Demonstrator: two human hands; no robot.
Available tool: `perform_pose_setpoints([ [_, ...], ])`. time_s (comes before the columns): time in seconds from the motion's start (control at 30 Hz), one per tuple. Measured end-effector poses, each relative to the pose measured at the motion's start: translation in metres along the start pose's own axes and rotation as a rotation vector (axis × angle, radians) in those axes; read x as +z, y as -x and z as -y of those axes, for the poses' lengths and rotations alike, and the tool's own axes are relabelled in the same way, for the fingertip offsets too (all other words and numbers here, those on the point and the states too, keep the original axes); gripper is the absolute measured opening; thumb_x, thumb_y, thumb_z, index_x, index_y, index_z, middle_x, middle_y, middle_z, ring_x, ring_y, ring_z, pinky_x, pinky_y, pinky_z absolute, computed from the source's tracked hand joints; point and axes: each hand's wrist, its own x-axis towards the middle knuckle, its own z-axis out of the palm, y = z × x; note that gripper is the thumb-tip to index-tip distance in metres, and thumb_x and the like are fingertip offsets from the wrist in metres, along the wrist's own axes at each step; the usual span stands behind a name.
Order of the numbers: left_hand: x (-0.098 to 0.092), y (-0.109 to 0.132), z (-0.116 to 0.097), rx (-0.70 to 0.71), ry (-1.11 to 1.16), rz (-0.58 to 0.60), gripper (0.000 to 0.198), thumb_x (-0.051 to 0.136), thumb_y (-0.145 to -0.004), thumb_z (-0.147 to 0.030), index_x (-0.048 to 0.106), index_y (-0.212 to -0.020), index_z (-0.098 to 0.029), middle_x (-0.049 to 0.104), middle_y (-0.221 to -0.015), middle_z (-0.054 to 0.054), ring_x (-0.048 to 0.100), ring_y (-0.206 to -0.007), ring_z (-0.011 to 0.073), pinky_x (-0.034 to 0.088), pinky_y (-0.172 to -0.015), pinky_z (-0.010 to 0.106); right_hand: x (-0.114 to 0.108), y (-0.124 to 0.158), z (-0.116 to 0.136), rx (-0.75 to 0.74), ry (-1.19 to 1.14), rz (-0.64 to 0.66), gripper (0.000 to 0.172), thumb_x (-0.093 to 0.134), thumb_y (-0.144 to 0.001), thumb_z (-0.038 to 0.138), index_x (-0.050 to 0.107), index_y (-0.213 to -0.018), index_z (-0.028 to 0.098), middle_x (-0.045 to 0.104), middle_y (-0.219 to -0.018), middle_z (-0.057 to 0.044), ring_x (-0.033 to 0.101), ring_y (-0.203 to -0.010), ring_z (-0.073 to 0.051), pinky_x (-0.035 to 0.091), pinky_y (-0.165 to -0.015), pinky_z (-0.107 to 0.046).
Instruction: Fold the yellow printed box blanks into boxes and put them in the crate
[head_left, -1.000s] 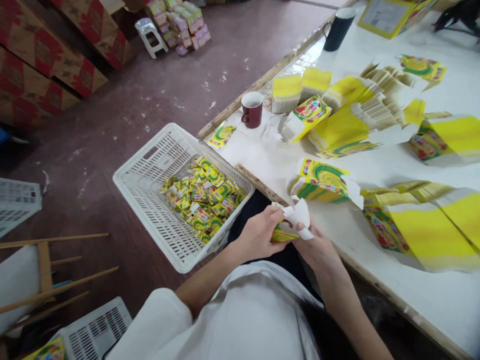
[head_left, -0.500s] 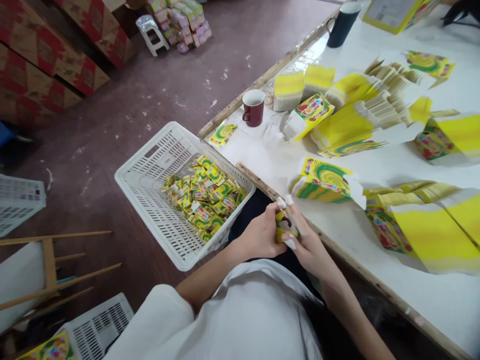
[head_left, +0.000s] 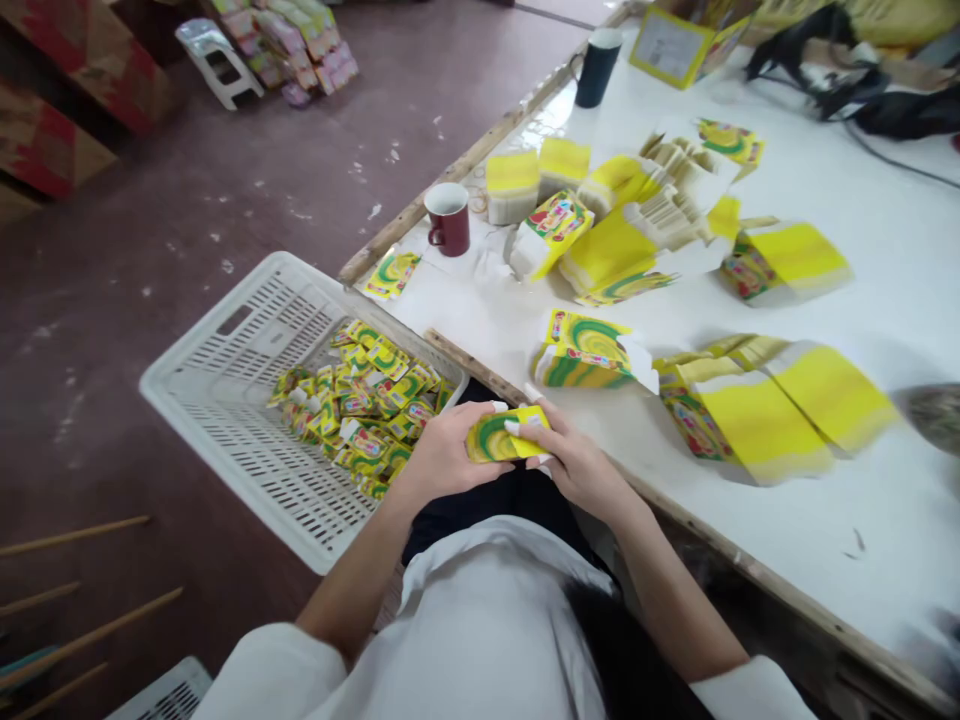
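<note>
A small yellow and green printed carton (head_left: 491, 437) is held between both hands above my lap, just off the table edge. My left hand (head_left: 444, 450) grips its left end, with the fingers wrapped round it. On its right end my right hand (head_left: 566, 455) pinches, thumb across the printed face and fingers behind. Left of my hands, a white plastic basket (head_left: 225, 385) contains many small cartons (head_left: 367, 400) of the same print. On the table nearby, a stack of printed carton blanks (head_left: 589, 350) lies by the edge.
The white table (head_left: 810, 540) has a wooden rim. On it stand a maroon mug (head_left: 450, 220), a dark mug (head_left: 598, 68), yellow carton stacks (head_left: 765, 410) and black cables (head_left: 832, 80). A white stool (head_left: 220, 65) and cardboard boxes (head_left: 75, 100) are on the floor beyond.
The carton has turned so its printed face shows, and both hands have moved left in the picture. The camera view has shifted right; the right hand's thumb now lies across the carton.
</note>
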Motion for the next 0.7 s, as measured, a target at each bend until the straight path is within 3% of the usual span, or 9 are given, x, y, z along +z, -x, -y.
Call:
perform_pose_setpoints([
  [0.1,-0.002,-0.005,-0.001,0.021,-0.013,0.033,0.059,0.085,-0.070,-0.032,0.060,-0.122,-0.020,0.072,-0.119,0.009,0.071,-0.105,0.0247,0.055,-0.094,0.037,-0.013,-0.004,0.005,-0.034,-0.032,0.064,0.027,0.059,-0.094,0.024,0.066,-0.121,0.023,0.057,-0.141,-0.018,0.050,-0.140,-0.030,0.050,-0.106,-0.046],
  [0.23,0.009,-0.011,-0.007,0.058,-0.088,-0.034,0.053,0.081,-0.075,-0.033,0.058,-0.121,-0.021,0.072,-0.111,0.007,0.070,-0.102,0.0242,0.056,-0.091,0.037,-0.003,-0.010,0.010,0.029,-0.051,-0.054,0.025,0.057,-0.092,0.021,0.058,-0.117,0.019,0.051,-0.140,-0.021,0.043,-0.143,-0.031,0.044,-0.111,-0.050],
  [0.3,0.012,-0.011,-0.008,0.053,-0.116,-0.065,0.051,0.080,-0.077,-0.035,0.058,-0.121,-0.021,0.071,-0.110,0.007,0.069,-0.103,0.0246,0.055,-0.091,0.037,0.005,-0.012,0.011,0.044,-0.102,-0.132,0.039,0.060,-0.091,0.025,0.050,-0.129,0.019,0.047,-0.144,-0.020,0.041,-0.144,-0.031,0.040,-0.115,-0.051],
  [0.4,0.003,-0.004,0.000,-0.003,-0.135,-0.090,0.053,0.079,-0.078,-0.038,0.056,-0.123,-0.022,0.070,-0.112,0.007,0.069,-0.102,0.0244,0.056,-0.090,0.037,-0.002,-0.014,0.009,0.063,-0.134,-0.244,0.065,0.071,-0.086,0.037,0.039,-0.142,0.023,0.054,-0.138,-0.015,0.057,-0.126,-0.029,0.047,-0.108,-0.047],
  [0.47,-0.013,0.004,0.015,-0.084,-0.209,-0.182,0.054,0.078,-0.079,-0.040,0.055,-0.125,-0.023,0.069,-0.115,0.007,0.068,-0.104,0.0261,0.055,-0.093,0.040,-0.021,-0.017,0.003,0.091,-0.009,-0.394,0.051,0.070,-0.087,0.038,0.051,-0.132,0.025,0.062,-0.124,-0.012,0.063,-0.112,-0.028,0.052,-0.100,-0.045],
  [0.53,-0.034,0.014,0.036,-0.170,-0.366,-0.367,0.060,0.079,-0.078,-0.045,0.054,-0.127,-0.021,0.067,-0.119,0.011,0.065,-0.111,0.0315,0.052,-0.099,0.048,-0.044,-0.021,-0.009,0.145,0.214,-0.597,0.028,0.063,-0.090,0.033,0.061,-0.116,0.024,0.065,-0.112,-0.011,0.062,-0.106,-0.028,0.052,-0.097,-0.046],
  [0.57,-0.044,0.018,0.048,-0.208,-0.455,-0.449,0.071,0.082,-0.073,-0.049,0.053,-0.130,-0.017,0.064,-0.124,0.016,0.060,-0.119,0.0368,0.048,-0.104,0.055,-0.055,-0.023,-0.017,0.191,0.319,-0.676,0.025,0.062,-0.090,0.031,0.063,-0.113,0.022,0.065,-0.110,-0.012,0.062,-0.104,-0.029,0.052,-0.094,-0.048],
  [0.63,-0.058,0.026,0.066,-0.293,-0.540,-0.538,0.084,0.084,-0.068,-0.053,0.050,-0.133,-0.011,0.060,-0.129,0.023,0.054,-0.126,0.0438,0.042,-0.107,0.063,-0.070,-0.026,-0.034,0.288,0.460,-0.702,0.026,0.063,-0.087,0.032,0.065,-0.110,0.019,0.064,-0.107,-0.014,0.061,-0.099,-0.031,0.052,-0.090,-0.051],
  [0.7,-0.059,0.032,0.073,-0.336,-0.487,-0.531,0.075,0.079,-0.075,-0.052,0.052,-0.130,-0.010,0.062,-0.125,0.022,0.057,-0.123,0.0413,0.044,-0.105,0.061,-0.078,-0.028,-0.048,0.346,0.499,-0.648,0.025,0.064,-0.085,0.032,0.067,-0.105,0.018,0.063,-0.103,-0.014,0.061,-0.094,-0.031,0.053,-0.085,-0.050],
])
